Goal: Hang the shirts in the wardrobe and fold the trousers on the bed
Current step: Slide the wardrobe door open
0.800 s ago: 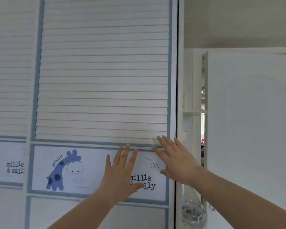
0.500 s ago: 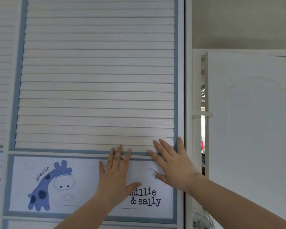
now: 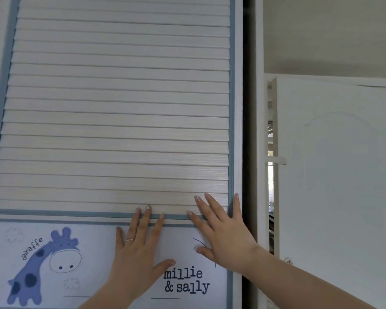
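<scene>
A sliding wardrobe door (image 3: 120, 119) fills the view, with pale horizontal slats, blue trim and a lower panel showing a blue giraffe (image 3: 42, 262) and the words "millie & sally". My left hand (image 3: 138, 253) lies flat on that panel, fingers straight and spread, tips at the blue strip. My right hand (image 3: 221, 228) presses flat beside it near the door's right edge, one fingertip on the edge frame. No shirts, trousers or bed are in view.
A dark narrow gap (image 3: 246, 130) runs between the door's right edge and a white frame (image 3: 259, 108). Further right a plain white door (image 3: 339, 175) stands ajar, with shelves glimpsed through the slit behind it. A beige wall is above.
The wardrobe door has slid to the right under both flat hands; the giraffe panel has shifted right and the gap at the door's right edge has narrowed.
</scene>
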